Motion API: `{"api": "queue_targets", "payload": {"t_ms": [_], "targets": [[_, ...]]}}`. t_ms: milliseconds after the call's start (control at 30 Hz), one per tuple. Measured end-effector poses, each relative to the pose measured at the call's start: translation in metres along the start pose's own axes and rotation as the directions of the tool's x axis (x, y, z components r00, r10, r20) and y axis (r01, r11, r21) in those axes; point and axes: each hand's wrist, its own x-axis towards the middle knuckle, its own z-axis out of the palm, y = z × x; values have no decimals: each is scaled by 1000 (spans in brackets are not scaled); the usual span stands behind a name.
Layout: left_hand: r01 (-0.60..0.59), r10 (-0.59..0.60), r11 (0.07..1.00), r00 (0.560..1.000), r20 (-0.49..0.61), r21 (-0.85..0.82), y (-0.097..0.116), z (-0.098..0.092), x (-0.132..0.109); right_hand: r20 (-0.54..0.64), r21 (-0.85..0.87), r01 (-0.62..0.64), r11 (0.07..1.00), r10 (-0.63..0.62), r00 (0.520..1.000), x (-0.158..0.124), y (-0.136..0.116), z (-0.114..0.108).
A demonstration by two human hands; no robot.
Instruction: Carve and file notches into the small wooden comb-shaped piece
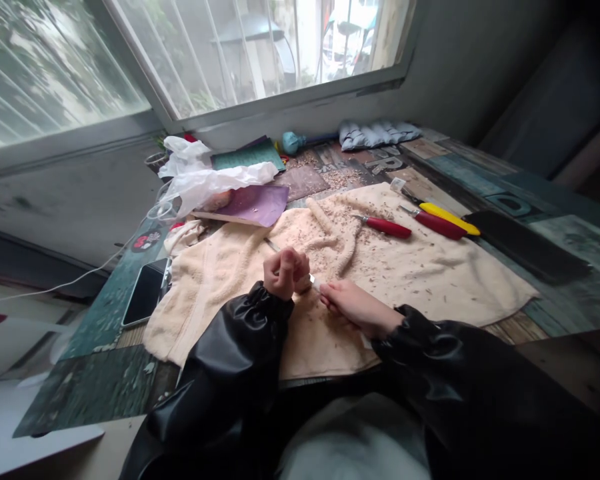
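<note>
My left hand is curled into a fist around a small piece of wood over a cream towel strewn with wood shavings. My right hand is closed on a carving knife whose short blade reaches toward the left fist. Both arms wear shiny black sleeves. The piece in the left fist is mostly hidden by the fingers.
On the towel's far side lie two red-handled tools and a yellow-handled one. A phone lies at the left, a dark flat slab at the right. Purple board, white plastic bags and a window stand behind.
</note>
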Motion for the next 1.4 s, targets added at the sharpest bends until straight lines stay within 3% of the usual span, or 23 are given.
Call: {"api": "queue_targets", "payload": {"t_ms": [100, 200, 433, 567, 800, 1167, 1267, 1400], "targets": [[-10, 9, 1000, 1000, 27, 11, 1, 2, -2, 24, 21, -40, 999, 39, 999, 0, 2, 0], [7, -10, 999, 998, 67, 40, 0, 5, -3, -15, 30, 2, 1000, -2, 1000, 0, 2, 1], [-49, 52, 992, 998, -23, 112, -2, -3, 3, 72, 93, -79, 993, 72, 995, -9, 12, -4], [-67, 69, 990, 997, -16, 121, 0, -9, 7, 79, 76, -92, 993, 86, 993, -7, 14, -7], [30, -33, 999, 998, 62, 36, 5, -3, 6, 40, -22, -27, 999, 28, 999, -4, 4, -10], [-58, 58, 998, 998, -5, 34, 3, -6, 4, 62, 72, -39, 997, 34, 997, -6, 4, -3], [-23, 22, 1000, 999, -24, -18, 5, -6, 5, 93, 63, -57, 996, 51, 994, -4, 4, -4], [74, -72, 996, 996, 55, -53, 6, 1, 4, 58, 19, -35, 999, 34, 998, 0, 0, -4]]}}
